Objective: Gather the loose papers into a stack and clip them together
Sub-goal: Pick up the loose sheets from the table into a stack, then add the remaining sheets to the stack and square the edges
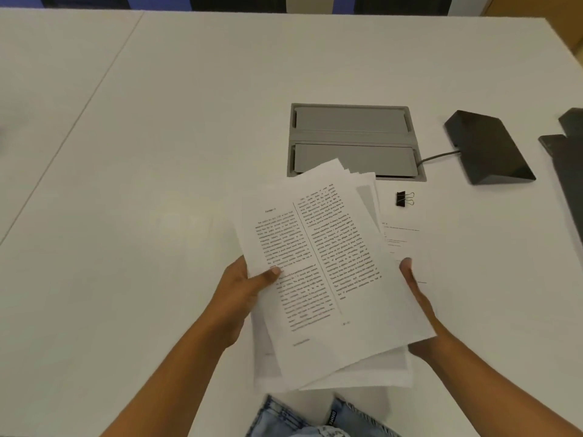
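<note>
An uneven bundle of printed white papers point(321, 266) is held above the white table point(157, 152), its sheets fanned out at the corners. My left hand point(243, 294) grips the bundle's left edge, thumb on top of the print. My right hand point(416, 298) holds the right edge, with a fingertip showing above the sheets. One more sheet point(407, 241) lies flat on the table to the right, partly under the bundle. A black binder clip point(404, 199) rests on the table just beyond that sheet, untouched.
A grey recessed cable hatch point(351, 140) sits in the table behind the papers. A black wedge-shaped device point(487, 148) with a cable stands at the right, and dark objects point(568, 165) reach the right edge. Blue jeans point(315, 417) show below the table edge.
</note>
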`<state>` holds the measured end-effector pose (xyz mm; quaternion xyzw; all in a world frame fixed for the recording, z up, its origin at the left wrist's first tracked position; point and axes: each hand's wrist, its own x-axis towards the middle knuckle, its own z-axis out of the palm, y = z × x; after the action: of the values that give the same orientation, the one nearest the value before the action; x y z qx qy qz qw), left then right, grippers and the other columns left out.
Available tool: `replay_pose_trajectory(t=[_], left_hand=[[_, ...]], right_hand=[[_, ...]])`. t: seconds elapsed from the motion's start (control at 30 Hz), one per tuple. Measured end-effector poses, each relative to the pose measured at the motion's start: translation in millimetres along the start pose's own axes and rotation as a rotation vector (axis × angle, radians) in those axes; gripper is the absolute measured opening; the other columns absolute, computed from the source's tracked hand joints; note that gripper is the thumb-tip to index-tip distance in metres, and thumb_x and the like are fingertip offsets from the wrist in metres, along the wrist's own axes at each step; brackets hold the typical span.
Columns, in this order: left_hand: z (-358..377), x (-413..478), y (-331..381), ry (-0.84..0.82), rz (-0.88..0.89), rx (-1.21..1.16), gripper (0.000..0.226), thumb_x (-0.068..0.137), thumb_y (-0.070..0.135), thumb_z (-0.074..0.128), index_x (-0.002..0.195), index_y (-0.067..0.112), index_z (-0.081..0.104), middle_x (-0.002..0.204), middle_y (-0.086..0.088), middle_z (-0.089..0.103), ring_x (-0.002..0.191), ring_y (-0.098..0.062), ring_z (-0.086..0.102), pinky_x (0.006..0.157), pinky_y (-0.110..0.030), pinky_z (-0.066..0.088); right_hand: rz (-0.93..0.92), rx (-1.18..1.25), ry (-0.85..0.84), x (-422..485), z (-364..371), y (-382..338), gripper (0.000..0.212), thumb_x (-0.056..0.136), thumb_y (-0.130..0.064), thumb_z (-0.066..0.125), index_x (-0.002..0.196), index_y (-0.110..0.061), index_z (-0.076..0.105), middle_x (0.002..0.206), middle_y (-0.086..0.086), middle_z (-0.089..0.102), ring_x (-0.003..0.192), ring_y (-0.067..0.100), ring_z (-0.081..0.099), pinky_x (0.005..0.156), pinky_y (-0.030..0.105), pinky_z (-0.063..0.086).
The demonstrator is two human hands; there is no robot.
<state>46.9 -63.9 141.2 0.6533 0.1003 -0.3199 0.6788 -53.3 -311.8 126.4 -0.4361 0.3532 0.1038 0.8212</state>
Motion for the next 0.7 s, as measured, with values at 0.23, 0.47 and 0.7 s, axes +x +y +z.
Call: replay_pose_trajectory(t=[0.23, 0.47, 0.7], left_hand=[[20.2, 8.8, 11.7, 0.002, 0.13, -0.025, 0.026, 0.091, 0.023, 0.065, 0.117, 0.029, 0.064, 0.11, 0.003, 0.076, 0.098, -0.023, 0.074, 0.078, -0.044, 0.062], [32.7, 21.8, 21.1, 0.02, 0.35, 0.1, 0.033, 0.081, 0.029, 0.078, 0.113, 0.025, 0.067, 0.106, 0.002, 0.076, 0.096, -0.022, 0.074, 0.077, -0.045, 0.062], [33.8, 30.5, 8.7, 0.049, 0.327, 0.148, 0.03, 0.079, 0.033, 0.077, 0.107, 0.036, 0.067, 0.098, 0.01, 0.075, 0.09, -0.022, 0.073, 0.072, -0.036, 0.064]], right_hand=[[-0.303, -0.474, -0.095, 12.0, 3.6, -28.6, 0.039, 0.078, -0.003, 0.072, 0.116, -0.013, 0.067, 0.113, 0.004, 0.075, 0.107, 0.028, 0.07, 0.087, 0.04, 0.058], [-0.485, -0.528, 0.005, 21.8, 22.1, -47.0, 0.046, 0.075, -0.014, 0.079, 0.118, -0.023, 0.064, 0.114, 0.003, 0.071, 0.102, 0.016, 0.069, 0.082, 0.034, 0.059], [-0.443, -0.604, 0.005, 29.7, 23.4, -25.1, 0.045, 0.068, -0.029, 0.079, 0.108, -0.041, 0.06, 0.111, -0.005, 0.068, 0.104, 0.017, 0.064, 0.079, 0.035, 0.061]])
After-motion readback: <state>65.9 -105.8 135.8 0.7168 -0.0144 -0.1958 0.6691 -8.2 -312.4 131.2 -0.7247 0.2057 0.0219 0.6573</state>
